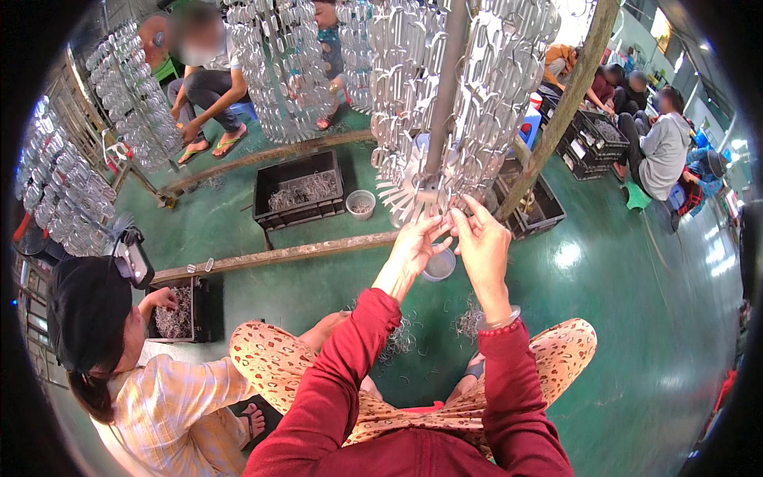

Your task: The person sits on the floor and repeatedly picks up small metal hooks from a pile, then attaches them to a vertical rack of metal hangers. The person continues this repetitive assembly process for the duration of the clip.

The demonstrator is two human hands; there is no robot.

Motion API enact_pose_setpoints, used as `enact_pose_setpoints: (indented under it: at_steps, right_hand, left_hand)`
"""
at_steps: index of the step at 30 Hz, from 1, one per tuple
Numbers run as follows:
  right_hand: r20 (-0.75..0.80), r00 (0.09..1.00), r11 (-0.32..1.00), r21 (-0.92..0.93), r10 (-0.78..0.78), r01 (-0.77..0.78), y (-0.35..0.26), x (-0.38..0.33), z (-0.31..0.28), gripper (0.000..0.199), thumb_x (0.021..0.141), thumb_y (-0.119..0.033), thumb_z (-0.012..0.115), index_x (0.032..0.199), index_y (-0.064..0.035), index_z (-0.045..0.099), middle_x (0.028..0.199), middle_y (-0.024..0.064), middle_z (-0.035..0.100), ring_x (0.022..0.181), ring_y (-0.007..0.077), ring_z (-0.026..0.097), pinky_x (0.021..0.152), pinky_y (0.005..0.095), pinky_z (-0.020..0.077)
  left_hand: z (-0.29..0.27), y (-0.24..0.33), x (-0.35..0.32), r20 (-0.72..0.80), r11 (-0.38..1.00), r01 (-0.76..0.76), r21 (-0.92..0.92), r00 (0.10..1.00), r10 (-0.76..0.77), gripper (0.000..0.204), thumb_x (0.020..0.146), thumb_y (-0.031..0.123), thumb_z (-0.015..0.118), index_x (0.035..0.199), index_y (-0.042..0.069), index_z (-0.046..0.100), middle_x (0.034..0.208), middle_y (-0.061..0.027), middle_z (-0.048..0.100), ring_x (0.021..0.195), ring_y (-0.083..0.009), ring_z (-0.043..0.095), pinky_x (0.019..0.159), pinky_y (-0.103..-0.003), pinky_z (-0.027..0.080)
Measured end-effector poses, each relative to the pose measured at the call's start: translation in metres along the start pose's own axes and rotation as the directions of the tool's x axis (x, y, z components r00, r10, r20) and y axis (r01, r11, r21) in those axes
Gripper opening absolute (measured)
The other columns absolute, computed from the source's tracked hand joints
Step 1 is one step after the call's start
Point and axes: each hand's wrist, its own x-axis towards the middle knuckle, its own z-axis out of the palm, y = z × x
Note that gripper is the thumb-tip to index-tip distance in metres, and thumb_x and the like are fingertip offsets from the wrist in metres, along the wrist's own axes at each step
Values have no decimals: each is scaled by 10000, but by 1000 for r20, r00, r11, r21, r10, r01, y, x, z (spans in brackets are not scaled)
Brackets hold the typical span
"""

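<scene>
In front of me hangs a tall rack of shiny metal pieces [405, 79], ringed in tiers around a grey pole [447, 95]. Both my hands are raised at its lower end, close together. My left hand [415, 248] has its thumb and fingers pinched near the fanned metal strips [404, 199]. Beside it, my right hand [485, 248] pinches with thumb and forefinger, its other fingers bent. Whatever lies between the fingertips is too small to make out. Below the hands stands a small round tub [439, 269], partly hidden by them.
A black crate [262, 216] of small metal pieces and a white tub [361, 199] stand beyond a wooden beam [318, 244]. Loose metal bits [404, 338] lie on the green floor. At left, a co-worker in a black cap [91, 310] reaches into another crate [197, 306]. A slanted wooden post [560, 103] rises at right.
</scene>
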Motion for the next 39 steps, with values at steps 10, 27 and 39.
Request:
enact_pose_setpoints:
  at_steps: [10,27,39]
  right_hand:
    - [-16,988,962,-229,-156,148,6,11,0,276,842,-109,630,1096,-2,607,628,121,630,518,130,594,477,287,461]
    - [-118,949,910,-338,-293,239,19,18,3,243,885,-98,560,1096,0,629,804,221,650,659,312,651,576,359,493]
    - [-172,948,877,-450,-268,167,20,29,-8,264,870,-125,590,1096,6,625,817,214,655,692,318,661,602,370,504]
  left_hand:
    - [12,-23,0,-27,994,-104,-45,994,103,165,847,135,626,997,113,562,993,-13,625,997,-151,575,890,-441,419]
    - [23,-47,13,-93,956,-220,-192,974,206,184,853,104,614,1030,85,569,1047,-42,638,978,-158,600,863,-415,457]
    - [54,-73,15,-235,899,-311,-308,941,245,286,850,102,631,1113,87,518,1101,-43,602,1013,-173,586,850,-356,460]
